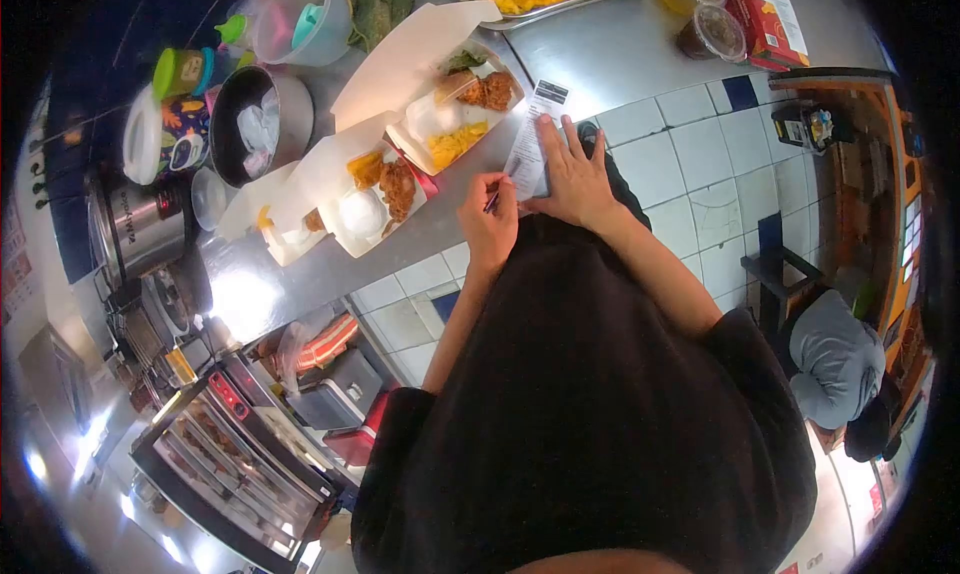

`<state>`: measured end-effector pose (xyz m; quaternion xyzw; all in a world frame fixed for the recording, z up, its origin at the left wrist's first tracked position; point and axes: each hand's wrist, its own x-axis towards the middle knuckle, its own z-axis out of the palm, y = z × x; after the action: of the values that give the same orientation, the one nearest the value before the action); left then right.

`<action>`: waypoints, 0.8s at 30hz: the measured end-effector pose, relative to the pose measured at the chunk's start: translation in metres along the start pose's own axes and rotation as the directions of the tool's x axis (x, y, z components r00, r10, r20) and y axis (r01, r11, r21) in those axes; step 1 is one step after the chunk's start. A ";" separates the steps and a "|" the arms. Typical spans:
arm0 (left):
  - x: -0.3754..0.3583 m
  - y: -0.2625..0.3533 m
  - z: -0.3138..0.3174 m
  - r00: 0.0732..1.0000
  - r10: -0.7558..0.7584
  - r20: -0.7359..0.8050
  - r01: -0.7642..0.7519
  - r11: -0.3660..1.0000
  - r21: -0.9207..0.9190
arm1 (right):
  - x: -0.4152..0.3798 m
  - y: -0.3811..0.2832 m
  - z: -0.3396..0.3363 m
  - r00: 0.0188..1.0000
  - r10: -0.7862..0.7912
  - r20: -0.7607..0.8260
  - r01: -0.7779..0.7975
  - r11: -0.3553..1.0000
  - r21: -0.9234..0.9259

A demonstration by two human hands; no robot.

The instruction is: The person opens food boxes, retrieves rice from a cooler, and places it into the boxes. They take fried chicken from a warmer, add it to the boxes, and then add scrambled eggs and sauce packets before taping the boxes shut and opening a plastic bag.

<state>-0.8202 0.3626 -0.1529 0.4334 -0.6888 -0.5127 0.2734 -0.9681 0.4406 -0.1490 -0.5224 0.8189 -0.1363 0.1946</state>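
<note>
My left hand (pixel 490 219) is closed around a thin dark pen, its tip at the lower part of a white printed slip (pixel 548 100). My right hand (pixel 575 177) lies palm down on the slip with its fingers spread, at the edge of the steel counter (pixel 600 49). Left of my hands are several open white boxes. The upper box (pixel 410 129) holds fried pieces, yellow food and a lidded cup; the middle box (pixel 345 236) has fried chicken and a round white cup. A smaller portion shows in the left box (pixel 283 246).
A yellow food tray (pixel 575 1), lidded cups (pixel 715 32) and a red box (pixel 765 19) are at the top. A dark pot (pixel 222 124) and plastic tub (pixel 265 24) stand left. Another person (pixel 838 359) is at the right; a glass-front warmer (pixel 225 474) is lower left.
</note>
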 end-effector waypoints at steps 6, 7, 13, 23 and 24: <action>0.003 0.006 -0.004 1.000 -0.014 0.024 0.012 0.996 0.084 | 0.000 0.000 -0.001 1.000 0.004 0.014 -0.003 1.000 -0.023; 0.003 0.006 -0.005 1.000 -0.012 0.024 0.010 0.996 0.084 | 0.000 -0.001 -0.002 0.999 0.008 0.031 -0.006 0.999 -0.046; 0.005 0.004 -0.012 0.998 -0.016 -0.061 0.017 1.000 0.017 | -0.001 0.002 0.002 1.000 0.000 0.023 0.001 1.000 -0.023; 0.011 0.008 -0.003 0.995 0.010 0.099 -0.015 0.999 0.049 | 0.001 0.009 0.009 0.998 0.044 -0.052 -0.040 0.997 0.067; 0.011 0.008 -0.004 0.986 -0.009 0.169 0.005 1.000 0.028 | 0.001 0.008 0.008 0.998 0.041 -0.049 -0.037 0.997 0.072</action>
<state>-0.8247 0.3515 -0.1445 0.3944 -0.7152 -0.5390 0.2060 -0.9720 0.4427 -0.1596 -0.4954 0.8283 -0.1746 0.1949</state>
